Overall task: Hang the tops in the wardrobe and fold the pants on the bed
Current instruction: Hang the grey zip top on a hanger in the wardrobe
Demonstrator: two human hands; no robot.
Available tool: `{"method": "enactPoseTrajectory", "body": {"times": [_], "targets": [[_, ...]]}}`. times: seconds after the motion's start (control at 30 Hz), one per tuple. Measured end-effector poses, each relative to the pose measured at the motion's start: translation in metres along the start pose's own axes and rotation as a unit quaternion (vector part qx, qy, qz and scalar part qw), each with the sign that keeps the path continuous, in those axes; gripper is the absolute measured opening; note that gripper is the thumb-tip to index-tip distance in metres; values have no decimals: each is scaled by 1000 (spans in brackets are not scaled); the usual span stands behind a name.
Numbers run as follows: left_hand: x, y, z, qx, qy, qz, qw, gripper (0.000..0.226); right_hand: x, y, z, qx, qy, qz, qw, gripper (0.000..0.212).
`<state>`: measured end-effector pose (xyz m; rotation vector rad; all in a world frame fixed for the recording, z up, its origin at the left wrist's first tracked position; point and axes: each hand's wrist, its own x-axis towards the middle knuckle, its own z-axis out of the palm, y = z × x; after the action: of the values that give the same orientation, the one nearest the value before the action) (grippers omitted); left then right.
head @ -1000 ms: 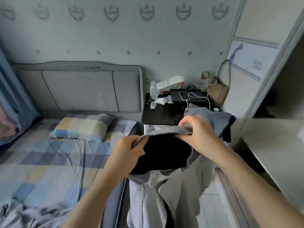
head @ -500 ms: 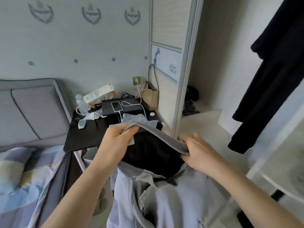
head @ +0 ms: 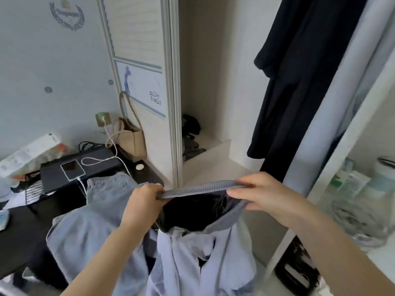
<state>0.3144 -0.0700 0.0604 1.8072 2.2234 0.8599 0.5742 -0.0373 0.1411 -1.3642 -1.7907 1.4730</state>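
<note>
Both hands [head: 145, 201] pinch shirt collar [head: 198, 186] taut

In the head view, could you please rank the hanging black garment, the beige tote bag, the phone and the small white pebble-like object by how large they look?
1. Hanging black garment, by far the largest.
2. Beige tote bag.
3. Phone.
4. Small white pebble-like object, the smallest.
The wide-angle lens distorts sizes, but these gaps look plain.

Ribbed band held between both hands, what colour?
Grey, with fine ribbing, above a light blue shirt. Head view, the only one.
</note>
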Motion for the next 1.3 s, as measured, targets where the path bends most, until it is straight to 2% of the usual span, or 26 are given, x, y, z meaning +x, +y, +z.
{"method": "enactPoseTrajectory", "body": {"times": [0.07, 0.1, 0.17, 0.2, 0.27, 0.3, 0.33, 0.4, 0.5, 0.63, 0.7, 0.77, 0.87, 0.97, 1.07, 1.13, 1.2, 1.23, 1.3], "targets": [[29, -8, 7, -11, -28, -9, 1000, 27, 8, -8, -2, 113, -33, 25, 993, 16], [45, -11, 11, -29, -51, -28, 998, 32, 16, -15, -5, 174, -23, 30, 984, 19], [74, -22, 17, -112, -90, -100, 984, 49, 31, -34, -17, 312, 32, 26, 949, 27], [85, -25, 18, -192, -122, -146, 963, 52, 37, -45, -22, 316, 75, 10, 946, 29], [106, -27, 16, -351, -179, -211, 895, 43, 59, -63, -15, 185, 153, -18, 971, 30], [112, -20, 16, -406, -204, -227, 862, 36, 70, -67, -3, 88, 159, -14, 983, 31], [123, -11, 14, -425, -238, -215, 846, 31, 86, -66, 15, 1, 142, 3, 990, 32], [140, 7, 13, -444, -262, -184, 837, 26, 116, -54, 49, -114, 85, 51, 988, 37], [173, 25, 6, -439, -270, -139, 845, 27, 152, -36, 73, -134, 63, 73, 986, 38], [208, 34, -5, -410, -299, -59, 860, 25, 182, -23, 81, -151, 137, 81, 976, 43], [220, 39, -11, -400, -303, -43, 864, 29, 196, -15, 87, -172, 192, 97, 961, 39], [232, 46, -24, -407, -301, -24, 862, 28, 209, -8, 90, -169, 212, 110, 956, 30], [257, 52, -47, -440, -273, -15, 855, 31, 222, 0, 92, -52, 206, 148, 966, 22], [285, 46, -67, -448, -239, -11, 861, 29, 220, -8, 71, 91, 232, 168, 954, 10], [315, 22, -73, -348, -198, 8, 916, 26, 208, -34, 23, 343, 265, 82, 897, 16], [325, 3, -68, -297, -227, -3, 928, 23, 197, -60, -6, 437, 274, 16, 857, 16], [325, -5, -58, -317, -292, -49, 901, 23, 191, -91, -28, 458, 242, -15, 855, 21], [326, -5, -57, -362, -316, -80, 873, 21, 191, -104, -37, 449, 226, -18, 864, 27], [330, -1, -61, -495, -352, -152, 780, 13, 194, -121, -47, 399, 215, -3, 891, 29]]}}
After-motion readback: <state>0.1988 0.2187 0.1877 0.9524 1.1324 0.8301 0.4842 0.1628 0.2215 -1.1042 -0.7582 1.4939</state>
